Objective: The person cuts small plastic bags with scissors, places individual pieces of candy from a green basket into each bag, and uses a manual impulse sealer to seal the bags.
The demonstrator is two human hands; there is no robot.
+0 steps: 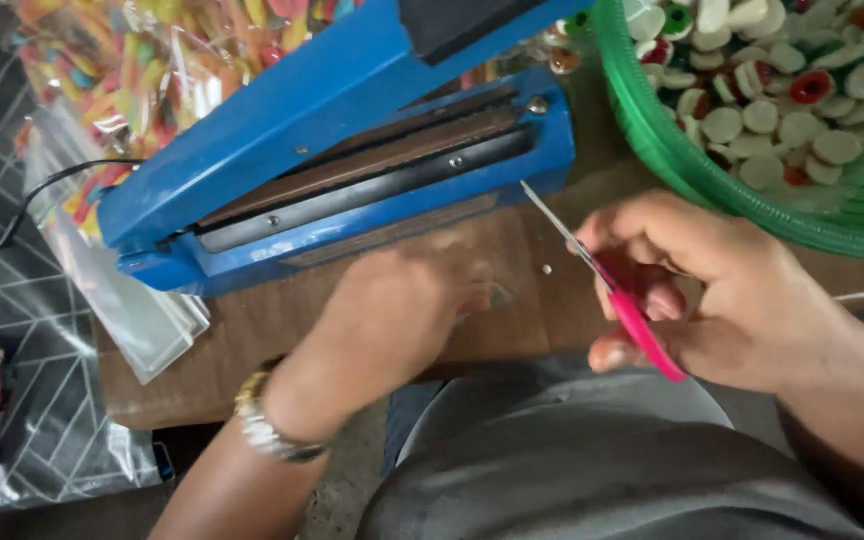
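Fingers: left hand (392, 320) curled, blurred, pressing a clear bag (487, 292) flat on the table (252, 330) below the blue sealer (352, 170), right hand (712, 290) gripping pink scissors (622, 300); advice: keep bag taut, blades clear of fingertips

Head camera: single view, steep downward angle, close range.

The camera sits on the person's head and faces down and forward over the lap onto a brown board (252, 340). It is near enough that the left hand (392, 320) and right hand (712, 290) occupy the lower centre and right of the frame. A blue sealing machine (352, 150) crosses the upper middle, a green basket (692, 170) is cut by the top right corner, and patterned floor (12, 300) borders the left. No second view exists.
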